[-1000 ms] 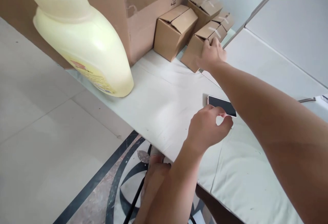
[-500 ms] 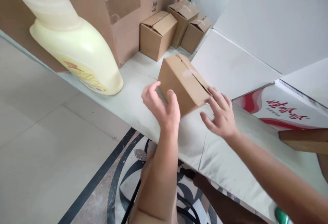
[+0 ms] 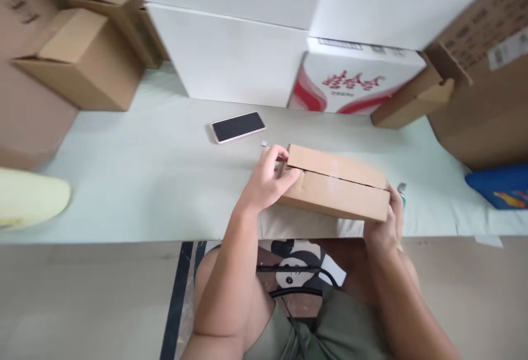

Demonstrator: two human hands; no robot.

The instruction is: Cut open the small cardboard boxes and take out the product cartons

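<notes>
Between my two hands is a small brown cardboard box (image 3: 334,184), its top flaps meeting along a dark seam with a bit of clear tape at the middle. My left hand (image 3: 270,178) grips the box's left end, thumb on top and fingers curled at the far corner. At the right end, my right hand (image 3: 383,225) holds the box from the side and below, its fingers partly hidden. The box is tilted slightly, close to the table's front edge. Behind my right fingers shows a bit of a green and silvery item (image 3: 402,192), mostly covered.
A phone (image 3: 238,127) lies on the pale-covered table (image 3: 124,184). White cartons (image 3: 231,57) and a red-lettered carton (image 3: 355,82) line the back. Small cardboard boxes (image 3: 86,57) stand left, near a pale yellow bottle (image 3: 33,198). A blue item (image 3: 501,184) sits right.
My view has swung to the right. My left hand, apart from the box before, now grips its left end. My right hand has moved round its right end.
</notes>
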